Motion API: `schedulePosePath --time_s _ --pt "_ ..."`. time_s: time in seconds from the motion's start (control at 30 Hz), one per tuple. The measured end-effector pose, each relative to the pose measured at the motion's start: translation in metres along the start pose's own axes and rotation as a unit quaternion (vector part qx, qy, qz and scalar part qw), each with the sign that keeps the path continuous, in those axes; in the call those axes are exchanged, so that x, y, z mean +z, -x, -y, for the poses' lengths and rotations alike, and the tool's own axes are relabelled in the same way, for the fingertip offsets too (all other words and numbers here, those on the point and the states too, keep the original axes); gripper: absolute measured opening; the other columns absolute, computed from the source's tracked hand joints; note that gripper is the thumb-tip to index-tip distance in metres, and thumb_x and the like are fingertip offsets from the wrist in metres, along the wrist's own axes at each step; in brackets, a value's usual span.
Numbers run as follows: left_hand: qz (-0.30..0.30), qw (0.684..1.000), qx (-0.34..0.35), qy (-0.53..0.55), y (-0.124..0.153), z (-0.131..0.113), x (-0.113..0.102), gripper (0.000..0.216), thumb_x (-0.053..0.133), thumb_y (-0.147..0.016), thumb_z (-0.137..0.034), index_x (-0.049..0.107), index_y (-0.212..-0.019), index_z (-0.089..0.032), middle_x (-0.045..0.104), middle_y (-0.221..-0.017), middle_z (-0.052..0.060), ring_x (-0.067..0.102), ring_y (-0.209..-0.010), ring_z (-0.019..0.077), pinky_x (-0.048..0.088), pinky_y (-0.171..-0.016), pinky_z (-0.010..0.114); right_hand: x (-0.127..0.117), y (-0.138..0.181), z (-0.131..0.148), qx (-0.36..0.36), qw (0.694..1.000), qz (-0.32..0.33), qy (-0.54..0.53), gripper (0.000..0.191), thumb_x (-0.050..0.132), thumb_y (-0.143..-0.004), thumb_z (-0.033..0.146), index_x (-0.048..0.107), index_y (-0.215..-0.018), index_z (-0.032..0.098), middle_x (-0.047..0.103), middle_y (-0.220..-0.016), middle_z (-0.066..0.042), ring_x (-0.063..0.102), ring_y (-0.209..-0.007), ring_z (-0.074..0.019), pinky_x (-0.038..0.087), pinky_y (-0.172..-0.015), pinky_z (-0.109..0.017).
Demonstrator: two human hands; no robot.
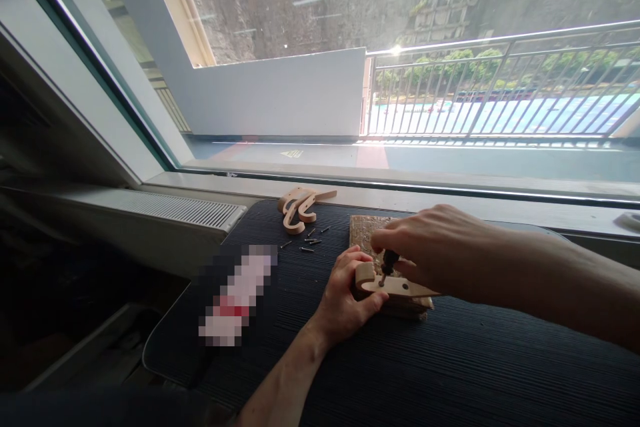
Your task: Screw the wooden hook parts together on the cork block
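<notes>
A light wooden hook [395, 286] lies flat on a rough board [364, 229] on the dark ribbed table top [450, 360]. My left hand [346, 297] is closed round the hook's curved left end, thumb on its front edge. My right hand [425, 247] is closed on a small screwdriver [388, 261] with a dark handle, its tip standing upright on the hook. Two more wooden hooks [300, 205] lie at the table's back edge. Several small dark screws [310, 241] are scattered between those hooks and the board.
A pixelated pale and red oblong [235, 297] lies on the table to the left. A white radiator grille [180, 210] runs along the left under the window sill [450, 190]. Beyond the glass are a balcony and railing.
</notes>
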State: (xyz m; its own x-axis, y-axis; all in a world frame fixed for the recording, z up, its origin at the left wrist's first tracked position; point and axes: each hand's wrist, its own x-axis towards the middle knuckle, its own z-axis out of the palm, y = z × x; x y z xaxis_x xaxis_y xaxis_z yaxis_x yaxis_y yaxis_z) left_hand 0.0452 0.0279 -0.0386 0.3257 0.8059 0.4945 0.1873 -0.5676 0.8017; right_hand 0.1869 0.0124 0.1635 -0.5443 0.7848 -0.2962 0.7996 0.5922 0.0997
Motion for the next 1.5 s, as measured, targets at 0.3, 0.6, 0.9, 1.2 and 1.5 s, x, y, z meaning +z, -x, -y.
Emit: schedulePosePath --time_s 0.3,0.6,0.9,1.2,1.5 --pt "-0.001 1.0 0.0 -0.002 -0.001 0.001 0.0 0.034 0.073 -0.066 -0.021 0.058 -0.097 -0.022 0.056 -0.112 0.006 0.043 -0.124 0.0263 0.034 -0.108 0.045 0.006 -0.003 0.0 0.007 1.0 0.013 -0.004 0.013 0.054 -0.08 0.008 0.063 -0.077 0.017 0.066 -0.072 -0.003 0.057 -0.06 -0.0138 0.026 -0.05 -0.025" --pt "0.002 1.0 -0.014 0.003 -0.001 -0.001 0.0 0.04 0.073 -0.067 -0.02 0.058 -0.104 -0.021 0.057 -0.115 0.007 0.04 -0.128 0.0267 0.033 -0.109 0.046 0.02 -0.005 -0.004 0.029 0.998 -0.054 0.032 0.023 0.046 -0.089 0.026 0.063 -0.077 0.015 0.065 -0.067 -0.008 0.062 -0.061 -0.0214 0.02 -0.045 -0.028" --pt "0.0 1.0 -0.007 0.004 -0.001 0.0 0.0 0.033 0.073 -0.066 -0.02 0.059 -0.095 -0.021 0.056 -0.113 0.007 0.041 -0.126 0.0269 0.034 -0.108 0.045 -0.001 0.002 0.0 0.022 0.999 0.023 -0.01 0.015 0.056 -0.077 0.007 0.064 -0.081 0.019 0.067 -0.08 -0.003 0.06 -0.066 -0.0154 0.027 -0.051 -0.027" --pt "0.005 1.0 -0.004 -0.004 0.001 0.001 0.001 0.03 0.073 -0.067 -0.021 0.058 -0.093 -0.02 0.056 -0.114 0.007 0.04 -0.127 0.0255 0.033 -0.109 0.043 0.018 -0.006 -0.006 0.007 0.999 -0.042 0.014 0.015 0.05 -0.085 0.015 0.062 -0.077 0.017 0.065 -0.066 -0.004 0.058 -0.056 -0.0154 0.022 -0.046 -0.026" --pt "0.009 1.0 -0.001 -0.008 -0.001 -0.001 0.0 0.029 0.072 -0.067 -0.019 0.058 -0.093 -0.02 0.057 -0.113 0.007 0.04 -0.127 0.0258 0.032 -0.11 0.044 0.028 0.004 -0.022 0.084 0.99 -0.115 0.01 0.031 0.039 -0.089 0.035 0.062 -0.074 0.02 0.066 -0.065 -0.007 0.058 -0.057 -0.0183 0.022 -0.05 -0.029"
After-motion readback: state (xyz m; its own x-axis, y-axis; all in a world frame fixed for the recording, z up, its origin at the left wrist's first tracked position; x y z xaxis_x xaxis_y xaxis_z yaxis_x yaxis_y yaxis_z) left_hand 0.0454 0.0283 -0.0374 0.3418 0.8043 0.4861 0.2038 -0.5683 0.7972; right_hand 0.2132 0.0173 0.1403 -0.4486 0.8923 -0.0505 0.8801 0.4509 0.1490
